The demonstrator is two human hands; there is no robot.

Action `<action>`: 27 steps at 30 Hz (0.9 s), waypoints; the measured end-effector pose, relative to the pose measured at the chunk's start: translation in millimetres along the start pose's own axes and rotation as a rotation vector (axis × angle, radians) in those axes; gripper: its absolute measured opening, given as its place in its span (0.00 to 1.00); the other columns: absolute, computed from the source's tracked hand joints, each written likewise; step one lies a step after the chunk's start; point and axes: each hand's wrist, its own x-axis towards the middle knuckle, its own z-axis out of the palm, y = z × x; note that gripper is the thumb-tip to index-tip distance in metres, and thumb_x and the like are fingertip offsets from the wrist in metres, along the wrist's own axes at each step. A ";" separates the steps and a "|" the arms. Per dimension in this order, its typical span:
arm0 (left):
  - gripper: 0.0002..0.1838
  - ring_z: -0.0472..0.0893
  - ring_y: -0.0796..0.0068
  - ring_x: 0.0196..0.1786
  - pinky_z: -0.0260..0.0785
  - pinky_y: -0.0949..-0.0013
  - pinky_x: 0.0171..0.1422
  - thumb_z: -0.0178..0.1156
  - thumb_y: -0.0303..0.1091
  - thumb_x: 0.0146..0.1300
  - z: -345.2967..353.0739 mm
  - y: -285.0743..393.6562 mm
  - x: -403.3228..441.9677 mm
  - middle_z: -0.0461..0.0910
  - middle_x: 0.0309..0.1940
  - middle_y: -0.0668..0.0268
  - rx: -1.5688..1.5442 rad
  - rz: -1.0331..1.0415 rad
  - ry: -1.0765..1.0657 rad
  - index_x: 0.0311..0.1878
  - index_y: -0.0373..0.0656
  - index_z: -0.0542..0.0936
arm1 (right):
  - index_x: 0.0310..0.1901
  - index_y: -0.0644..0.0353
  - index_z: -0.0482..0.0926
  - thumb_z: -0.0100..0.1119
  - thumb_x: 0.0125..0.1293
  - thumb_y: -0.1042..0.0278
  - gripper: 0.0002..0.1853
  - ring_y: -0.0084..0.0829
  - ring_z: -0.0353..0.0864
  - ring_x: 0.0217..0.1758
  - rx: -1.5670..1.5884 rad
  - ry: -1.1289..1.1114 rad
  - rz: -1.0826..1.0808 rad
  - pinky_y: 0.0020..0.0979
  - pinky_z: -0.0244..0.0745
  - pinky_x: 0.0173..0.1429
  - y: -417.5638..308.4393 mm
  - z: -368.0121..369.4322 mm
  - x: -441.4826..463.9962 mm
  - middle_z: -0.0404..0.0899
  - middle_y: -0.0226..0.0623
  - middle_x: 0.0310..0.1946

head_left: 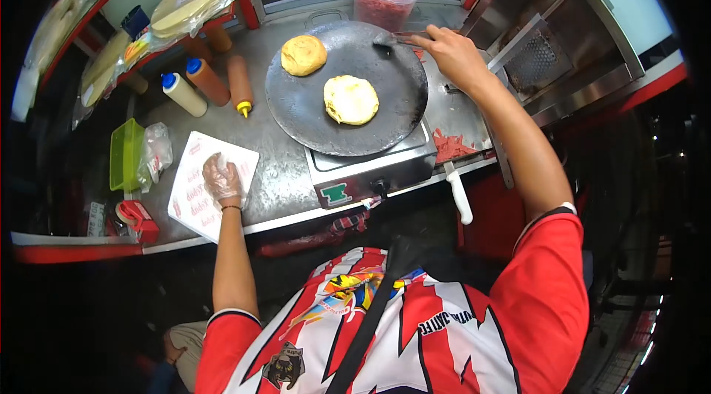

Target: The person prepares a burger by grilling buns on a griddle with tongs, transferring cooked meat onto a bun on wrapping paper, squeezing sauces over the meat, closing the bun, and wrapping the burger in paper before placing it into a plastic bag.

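My left hand (223,176), in a clear plastic glove, is on a white paper wrapper (194,205) with red print. Its fingers are curled against the paper and look closed on it. My right hand (455,58) is bare and grips metal tongs (406,38), whose dark tip touches the upper right of a round black griddle (296,116). Two round flat buns lie apart on the griddle: a browned bun (304,55) at the upper left and a paler bun (351,100) near the middle.
Behind the griddle stands a clear tub (384,5) of red shreds. Several sauce bottles (208,81) are on the left, below stacked flatbreads (194,1). A white-handled knife (459,194) juts over the front edge beside red shreds (450,146). A green basket (127,153) is far left.
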 end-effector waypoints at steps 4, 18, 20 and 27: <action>0.19 0.77 0.48 0.58 0.68 0.50 0.66 0.63 0.29 0.56 4.5 -8.9 -0.8 0.80 0.51 0.51 -0.080 -0.017 0.029 0.53 0.40 0.81 | 0.47 0.54 0.89 0.58 0.52 0.86 0.23 0.45 0.84 0.54 -0.127 -0.500 0.101 0.43 0.82 0.56 -8.4 -132.4 -25.0 0.83 0.42 0.44; 0.19 0.78 0.49 0.57 0.70 0.51 0.65 0.62 0.28 0.55 -2.0 -5.8 0.9 0.81 0.51 0.54 -0.116 -0.019 0.035 0.53 0.41 0.80 | 0.55 0.53 0.86 0.63 0.50 0.83 0.28 0.45 0.83 0.52 -0.024 -0.475 0.210 0.42 0.79 0.57 -47.8 -130.1 -16.7 0.81 0.42 0.43; 0.19 0.78 0.50 0.57 0.70 0.51 0.65 0.63 0.28 0.55 -1.3 -5.2 1.0 0.81 0.51 0.54 -0.116 0.026 0.070 0.52 0.41 0.80 | 0.55 0.60 0.85 0.67 0.50 0.80 0.25 0.45 0.84 0.51 0.068 -0.410 0.345 0.44 0.76 0.55 -57.1 -169.6 -19.0 0.81 0.44 0.41; 0.19 0.78 0.50 0.57 0.70 0.52 0.66 0.63 0.30 0.55 2.8 -5.6 1.1 0.81 0.51 0.54 -0.102 0.000 0.070 0.52 0.42 0.81 | 0.57 0.65 0.81 0.67 0.67 0.65 0.20 0.49 0.86 0.40 0.671 -0.127 0.328 0.41 0.81 0.43 -112.1 -64.3 -62.5 0.85 0.52 0.47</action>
